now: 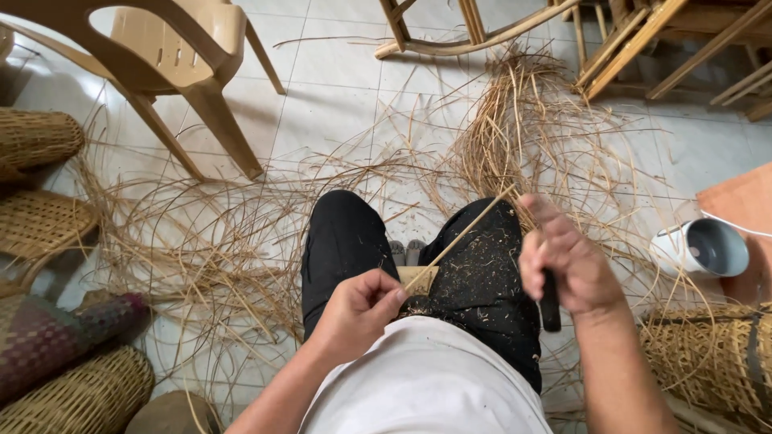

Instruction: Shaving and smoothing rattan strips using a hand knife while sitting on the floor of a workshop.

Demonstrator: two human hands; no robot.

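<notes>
You sit with a thin cane strip (466, 233) across your lap, and the work on it looks to be in the middle, not near the end. Your left hand (358, 309) pinches the near end of the strip; the fingers are closed on it, just above a small wooden block (422, 277) that lies between your thighs. From there the strip runs up and to the right, over your right knee, toward your right hand (563, 265). This hand is closed around a dark handle (550, 304), which I judge to be a knife; the blade itself I cannot see, so I cannot tell if it touches the strip now.

What is done: your black trousers (482, 273) carry many fine pale shavings, mostly on the right leg, so I judge that a good deal of scraping is behind you. What is left: a big loose heap of raw strips (515, 137) lies on the tiled floor (338, 104) in front of your feet, and more spread to the left under the plastic chair (177, 48).

The strip in your hands is straight, narrow, pale yellow and looks smooth and stiff. Finished woven baskets (36, 137) stand at your left, and another woven piece (708, 354) at your right, beside a white cup (701, 247).
</notes>
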